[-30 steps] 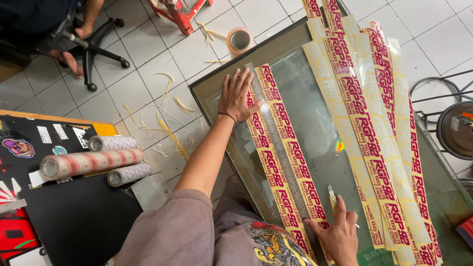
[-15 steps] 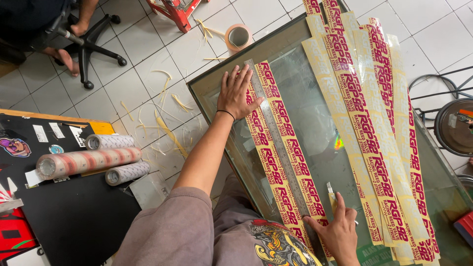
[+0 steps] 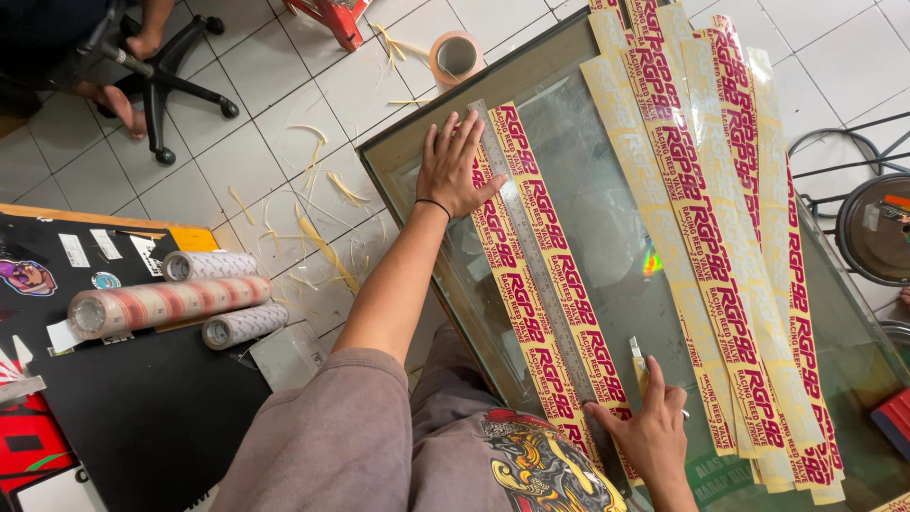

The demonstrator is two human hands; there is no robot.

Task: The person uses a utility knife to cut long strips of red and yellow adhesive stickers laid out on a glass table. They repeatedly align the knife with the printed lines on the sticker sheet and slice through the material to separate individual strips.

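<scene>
The left hand [image 3: 457, 163] lies open and flat, pressing the far end of a long steel ruler [image 3: 536, 258] onto a cream sticker strip with red lettering [image 3: 555, 284] on the glass tabletop [image 3: 607, 228]. The ruler's long axis runs diagonally from that hand back to the right hand [image 3: 645, 431], which grips a small yellow craft knife [image 3: 639, 365] just beside the ruler's near end. More cut strips [image 3: 720, 218] lie fanned beyond the right hand.
</scene>
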